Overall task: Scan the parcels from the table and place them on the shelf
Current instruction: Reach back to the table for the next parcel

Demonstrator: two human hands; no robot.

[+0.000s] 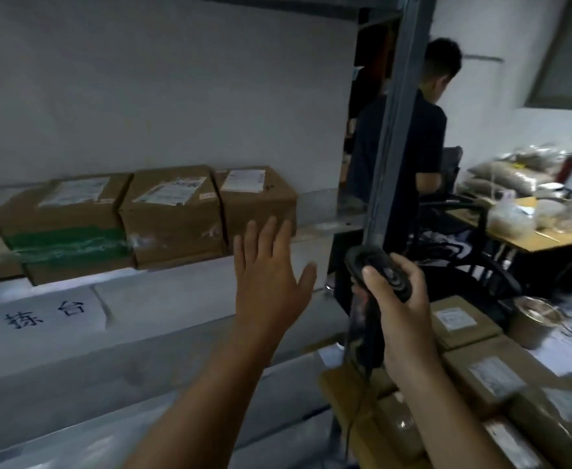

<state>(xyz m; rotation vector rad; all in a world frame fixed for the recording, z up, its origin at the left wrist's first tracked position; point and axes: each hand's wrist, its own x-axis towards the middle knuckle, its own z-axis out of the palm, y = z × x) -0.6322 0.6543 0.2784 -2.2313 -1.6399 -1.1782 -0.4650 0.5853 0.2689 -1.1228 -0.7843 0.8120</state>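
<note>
Brown cardboard parcels with white labels (172,214) sit three abreast on the grey metal shelf (183,292), touching side to side, the left one banded in green tape. Our left hand (271,279) is held flat, fingers straight and spread, in front of the rightmost box's lower face. It holds nothing, and we cannot tell whether the fingertips touch the board. Our right hand (403,309) is wrapped round the grip of a black corded handheld scanner (379,272), head raised, near the shelf's upright post (393,130). More flat brown labelled parcels (494,374) lie packed edge to edge at lower right; the desk under them is hidden by the load. Handling, as we judge it: stiff corrugated board, dry and matte, unlikely to slip. The flat shape suggests light to moderate weight, but contents are unknown, so no pressing on the top panel. Best hold looks to be across two opposite side edges, or a palm under the base, label kept upward. With the scanner occupying one hand, each lift would be single-handed.
</note>
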